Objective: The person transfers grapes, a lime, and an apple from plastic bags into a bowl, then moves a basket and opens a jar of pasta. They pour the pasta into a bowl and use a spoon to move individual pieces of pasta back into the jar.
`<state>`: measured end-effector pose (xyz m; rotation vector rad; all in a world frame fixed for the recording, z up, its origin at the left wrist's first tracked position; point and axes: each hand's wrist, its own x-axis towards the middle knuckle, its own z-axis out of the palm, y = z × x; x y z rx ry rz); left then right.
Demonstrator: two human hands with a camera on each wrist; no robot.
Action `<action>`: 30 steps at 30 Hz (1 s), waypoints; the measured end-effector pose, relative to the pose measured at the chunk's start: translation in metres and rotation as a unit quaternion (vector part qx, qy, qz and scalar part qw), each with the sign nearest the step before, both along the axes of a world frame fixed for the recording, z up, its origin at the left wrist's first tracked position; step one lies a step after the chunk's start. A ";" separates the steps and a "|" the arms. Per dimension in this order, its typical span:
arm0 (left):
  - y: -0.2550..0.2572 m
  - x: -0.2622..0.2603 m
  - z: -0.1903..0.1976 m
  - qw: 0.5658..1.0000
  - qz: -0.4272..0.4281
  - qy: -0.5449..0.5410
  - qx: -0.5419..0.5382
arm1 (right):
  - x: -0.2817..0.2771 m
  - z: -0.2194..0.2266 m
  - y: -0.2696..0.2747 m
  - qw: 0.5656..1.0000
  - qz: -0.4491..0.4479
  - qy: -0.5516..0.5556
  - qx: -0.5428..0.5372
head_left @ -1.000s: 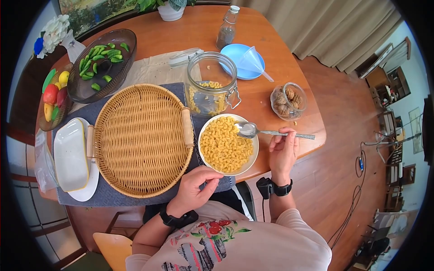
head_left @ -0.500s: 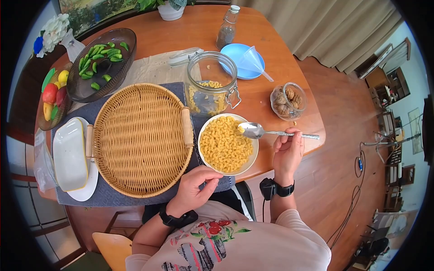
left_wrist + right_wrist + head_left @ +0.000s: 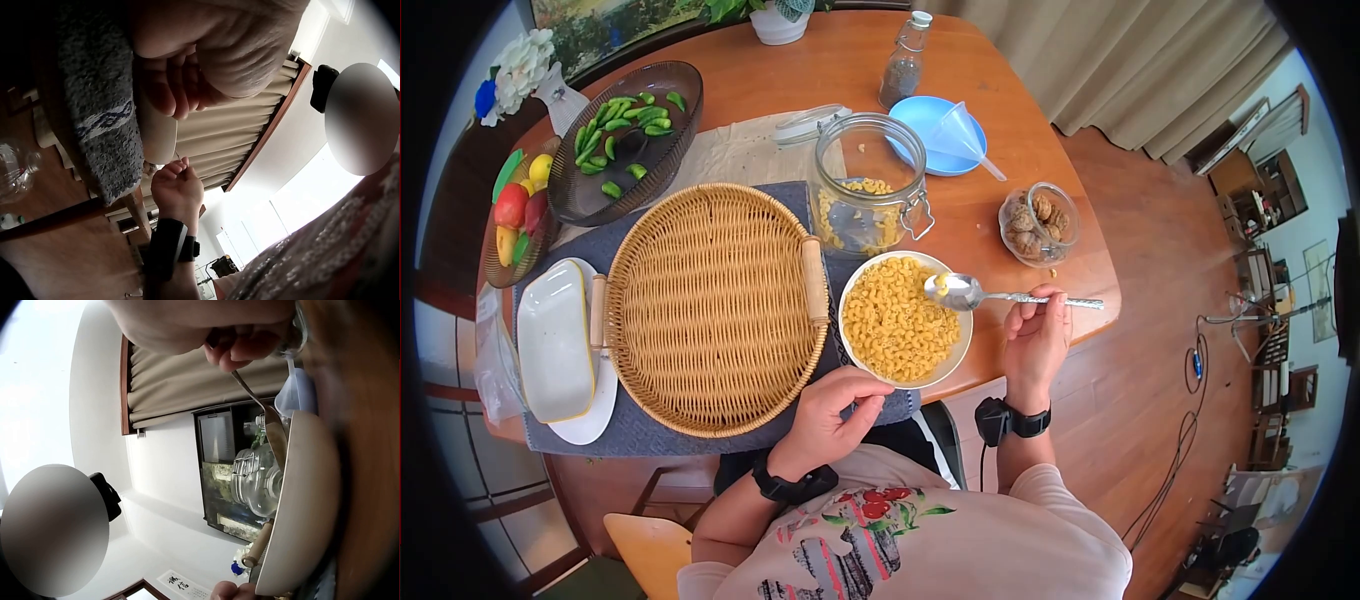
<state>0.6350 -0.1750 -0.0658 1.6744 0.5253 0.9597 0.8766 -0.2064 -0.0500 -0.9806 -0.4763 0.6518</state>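
Note:
A white bowl full of dry elbow macaroni stands near the table's front edge. My right hand pinches the handle of a metal spoon between thumb and fingers. The spoon's head is over the bowl's right rim, with a little macaroni in it. At the bowl's near rim, my left hand holds the edge with curled fingers. The left wrist view shows those fingers close against the bowl's outer side. Behind the bowl, an open clip-top glass jar contains some macaroni.
A round wicker basket with wooden handles is left of the bowl. White dishes lie beyond it. A jar of walnuts, a blue plate with a funnel, and a glass bottle stand rightward and behind. Green peppers fill part of a dark dish.
My right hand has drawn the spoon slightly right and up from the macaroni, tilting its head to face up with a few pieces in it. The left hand stays at the rim.

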 end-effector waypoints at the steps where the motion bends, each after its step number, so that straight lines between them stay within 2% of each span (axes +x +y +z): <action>1: 0.000 0.000 0.000 1.000 0.000 0.000 0.000 | 0.000 0.001 -0.001 1.000 0.008 0.001 -0.003; 6: 0.000 0.000 0.000 1.000 -0.003 0.002 0.001 | -0.003 0.009 0.003 1.000 0.000 -0.001 -0.006; 15: -0.002 0.000 0.002 1.000 0.010 0.002 -0.028 | -0.018 0.051 0.036 0.994 0.009 -0.048 0.100; 22: -0.001 0.000 -0.001 1.000 -0.004 -0.006 -0.007 | -0.038 0.060 0.060 0.967 0.091 -0.229 0.071; 26: -0.001 0.000 -0.001 1.000 0.000 -0.004 0.006 | -0.041 0.059 0.054 0.965 0.080 -0.240 0.075; 30: 0.000 0.001 0.000 1.000 0.001 -0.007 0.004 | -0.029 0.051 0.039 0.976 0.049 -0.182 0.112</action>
